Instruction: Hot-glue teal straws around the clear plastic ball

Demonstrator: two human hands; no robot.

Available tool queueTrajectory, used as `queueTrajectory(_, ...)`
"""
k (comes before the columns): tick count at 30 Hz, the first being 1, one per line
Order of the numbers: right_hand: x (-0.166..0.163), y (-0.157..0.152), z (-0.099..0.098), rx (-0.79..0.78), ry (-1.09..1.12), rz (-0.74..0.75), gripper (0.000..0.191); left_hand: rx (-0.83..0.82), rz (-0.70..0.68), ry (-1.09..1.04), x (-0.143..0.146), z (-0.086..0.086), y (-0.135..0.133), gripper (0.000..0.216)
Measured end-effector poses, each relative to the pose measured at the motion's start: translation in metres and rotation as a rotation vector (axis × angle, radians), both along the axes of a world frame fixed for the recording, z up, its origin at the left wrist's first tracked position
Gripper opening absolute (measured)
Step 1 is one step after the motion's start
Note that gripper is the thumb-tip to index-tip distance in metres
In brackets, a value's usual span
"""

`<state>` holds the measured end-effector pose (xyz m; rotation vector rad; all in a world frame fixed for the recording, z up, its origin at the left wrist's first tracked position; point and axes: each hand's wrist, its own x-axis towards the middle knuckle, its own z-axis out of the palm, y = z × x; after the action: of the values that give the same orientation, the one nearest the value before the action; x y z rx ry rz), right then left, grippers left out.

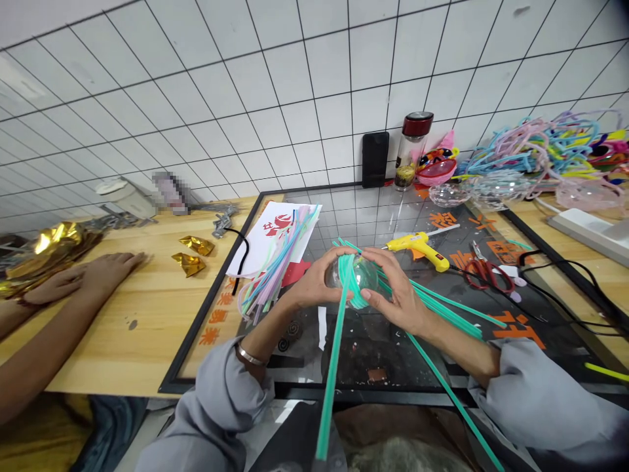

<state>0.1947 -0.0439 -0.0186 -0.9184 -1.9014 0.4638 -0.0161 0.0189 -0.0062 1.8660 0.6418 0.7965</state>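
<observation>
Between my two hands is a clear plastic ball point(369, 275), with green pipe cleaners point(350, 278) laid over its side. My left hand point(314, 278) grips the ball from the left, its fingers curled behind. On the other side my right hand point(396, 292) has its thumb and fingers around the ball. One long green strand point(330, 387) hangs from the ball toward me, past the table edge. More loose green pipe cleaners point(449, 308) lie to the right, partly under my right forearm.
A yellow glue gun point(422, 251) and red-handled scissors point(486, 274) lie right of the ball. Pastel pipe cleaners point(282, 259) rest on white paper at left. Behind stand a phone point(375, 160) and a glass bottle point(409, 157). Another person's hands point(101, 278) rest at far left near gold foil pieces point(190, 263).
</observation>
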Motion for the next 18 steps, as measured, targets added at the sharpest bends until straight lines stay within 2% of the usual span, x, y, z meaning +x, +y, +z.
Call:
queueTrajectory(14,-0.003,0.003,-0.002,-0.087,0.054,-0.021,0.057,-0.068,-0.023,0.008,0.0,0.004,-0.001,0.077)
queueTrajectory(18,-0.003,0.003,-0.002,-0.085,0.044,-0.028,0.057,-0.057,-0.02,0.045,0.001,0.011,-0.004,0.086)
